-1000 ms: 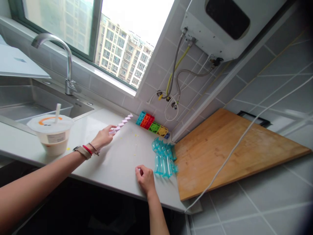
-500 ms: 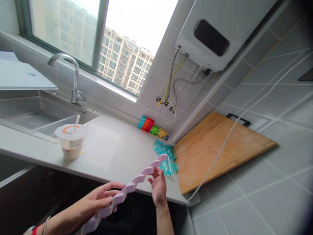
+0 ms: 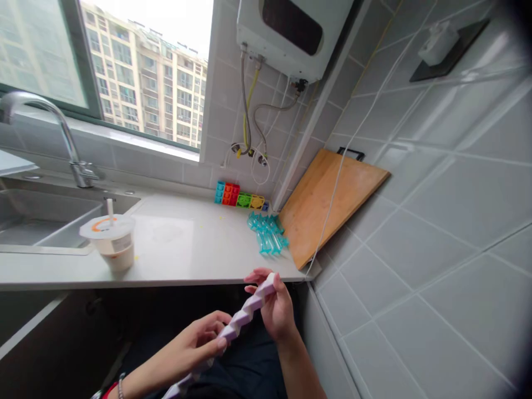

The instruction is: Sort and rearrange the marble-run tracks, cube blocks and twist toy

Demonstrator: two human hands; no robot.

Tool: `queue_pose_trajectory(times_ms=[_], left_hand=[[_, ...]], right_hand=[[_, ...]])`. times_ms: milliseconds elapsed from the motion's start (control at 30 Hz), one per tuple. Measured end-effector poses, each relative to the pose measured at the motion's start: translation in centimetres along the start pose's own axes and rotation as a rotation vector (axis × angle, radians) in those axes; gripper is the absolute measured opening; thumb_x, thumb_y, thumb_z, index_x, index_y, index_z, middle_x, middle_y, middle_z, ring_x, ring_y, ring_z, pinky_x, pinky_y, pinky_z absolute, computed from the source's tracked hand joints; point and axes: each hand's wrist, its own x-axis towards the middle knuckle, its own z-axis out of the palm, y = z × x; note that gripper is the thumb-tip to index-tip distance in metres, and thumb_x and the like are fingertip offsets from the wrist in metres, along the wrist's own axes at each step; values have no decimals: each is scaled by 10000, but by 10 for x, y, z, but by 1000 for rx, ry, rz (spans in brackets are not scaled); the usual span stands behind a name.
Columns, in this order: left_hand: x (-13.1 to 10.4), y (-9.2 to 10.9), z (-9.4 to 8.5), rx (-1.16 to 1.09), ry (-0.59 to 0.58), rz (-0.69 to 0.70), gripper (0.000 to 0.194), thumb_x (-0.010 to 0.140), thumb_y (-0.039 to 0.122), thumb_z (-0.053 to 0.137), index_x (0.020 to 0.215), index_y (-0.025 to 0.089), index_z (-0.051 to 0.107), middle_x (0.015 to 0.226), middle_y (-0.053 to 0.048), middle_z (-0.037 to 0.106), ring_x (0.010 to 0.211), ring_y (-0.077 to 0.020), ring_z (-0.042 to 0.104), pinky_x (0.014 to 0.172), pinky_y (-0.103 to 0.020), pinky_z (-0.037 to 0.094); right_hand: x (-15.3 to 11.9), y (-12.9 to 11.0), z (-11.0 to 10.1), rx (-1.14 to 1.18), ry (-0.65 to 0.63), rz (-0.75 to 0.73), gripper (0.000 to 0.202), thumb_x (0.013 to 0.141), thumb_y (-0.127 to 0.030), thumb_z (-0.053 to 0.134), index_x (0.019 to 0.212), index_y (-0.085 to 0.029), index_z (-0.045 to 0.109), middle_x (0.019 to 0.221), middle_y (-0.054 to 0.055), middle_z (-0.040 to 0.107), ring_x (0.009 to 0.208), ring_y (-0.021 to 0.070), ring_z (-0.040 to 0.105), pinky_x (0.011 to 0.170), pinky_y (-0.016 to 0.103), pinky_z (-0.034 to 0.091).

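A long purple and white zigzag strip (image 3: 241,318) slants up from the bottom of the view, in front of the counter's edge. My left hand (image 3: 201,341) is wrapped round its middle part, thumb on top. Near the strip's upper end, my right hand (image 3: 276,305) holds it between thumb and fingers, with some fingers stretched behind it. The strip's lower part passes beneath my left hand and is partly hidden. Beyond my right hand, clear teal plastic pieces (image 3: 270,241) lie on the white counter (image 3: 178,266).
A lidded cup with a straw (image 3: 118,252) stands at the counter's left, beside the sink (image 3: 50,216) and faucet (image 3: 68,138). Coloured blocks (image 3: 231,194) sit against the wall. A wooden board (image 3: 324,205) leans at the right, a white cable (image 3: 337,183) crossing it.
The view has turned to the right. The strip's upper end has come down off the counter area towards me, and my right hand has closed on it. My left hand now grips nearer that end.
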Motion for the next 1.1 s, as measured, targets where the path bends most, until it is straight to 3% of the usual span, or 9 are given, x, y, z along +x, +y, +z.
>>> queue_pose_trajectory(times_ms=[133, 233, 300, 400, 500, 633, 867, 1000, 1100], left_hand=[[0, 42, 29, 165, 104, 142, 429, 944, 510, 661, 1269, 230, 648, 989, -53, 655, 870, -211, 564, 777, -304, 450], [2, 54, 44, 224, 184, 204, 403, 967, 515, 622, 1209, 195, 666, 916, -60, 649, 787, -195, 550, 716, -303, 445], [3, 56, 53, 268, 215, 233, 370, 975, 522, 604, 1088, 180, 684, 846, -50, 627, 716, -173, 507, 664, -293, 425], [3, 55, 64, 366, 211, 254, 345, 994, 508, 576, 992, 177, 674, 804, -41, 611, 679, -157, 464, 632, -283, 400], [2, 52, 72, 465, 189, 253, 349, 1014, 502, 536, 990, 177, 660, 790, -44, 609, 670, -161, 466, 615, -286, 389], [2, 47, 80, 531, 163, 238, 356, 1026, 503, 504, 1085, 182, 645, 811, -55, 627, 696, -182, 517, 616, -296, 394], [6, 47, 87, 482, 52, 192, 425, 1030, 523, 488, 1230, 176, 630, 719, -25, 603, 648, -176, 510, 602, -292, 401], [9, 50, 88, 438, 8, 217, 405, 1026, 541, 495, 1110, 170, 635, 676, -4, 545, 603, -152, 455, 569, -277, 377], [6, 52, 93, 319, -16, 181, 431, 1037, 566, 460, 997, 162, 605, 658, 11, 510, 572, -125, 415, 540, -254, 347]], right_hand=[[-22, -13, 27, -120, -145, -29, 524, 976, -572, 454, 1066, -169, 777, 1058, 131, 774, 1048, 291, 714, 937, 448, 565], [-36, -21, 35, -159, -263, 51, 585, 947, -628, 462, 1111, -163, 778, 1124, 138, 770, 960, 284, 729, 812, 402, 601], [-43, -27, 34, -143, -307, 74, 635, 943, -673, 449, 1137, -167, 780, 1146, 136, 766, 968, 289, 729, 785, 393, 606], [-51, -36, 29, -122, -321, -2, 703, 983, -712, 362, 1055, -183, 819, 1155, 124, 766, 1131, 303, 698, 954, 431, 564], [-57, -44, 22, -108, -344, 18, 757, 1010, -718, 294, 1000, -188, 835, 1180, 124, 763, 1133, 294, 705, 984, 445, 547], [-66, -50, 15, -87, -353, 50, 696, 998, -689, 354, 998, -184, 832, 1211, 119, 762, 1183, 319, 689, 1030, 502, 519], [-80, -51, 7, -43, -229, -73, 586, 1001, -581, 396, 965, -184, 826, 1161, 104, 782, 1166, 299, 708, 1029, 495, 520], [-79, -45, 8, 52, -231, -151, 542, 1004, -507, 408, 998, -169, 832, 1156, 109, 782, 1148, 310, 710, 1047, 518, 506], [-78, -30, 8, 171, -233, -229, 553, 1011, -464, 395, 966, -144, 844, 1062, 135, 791, 1019, 299, 739, 960, 470, 558]])
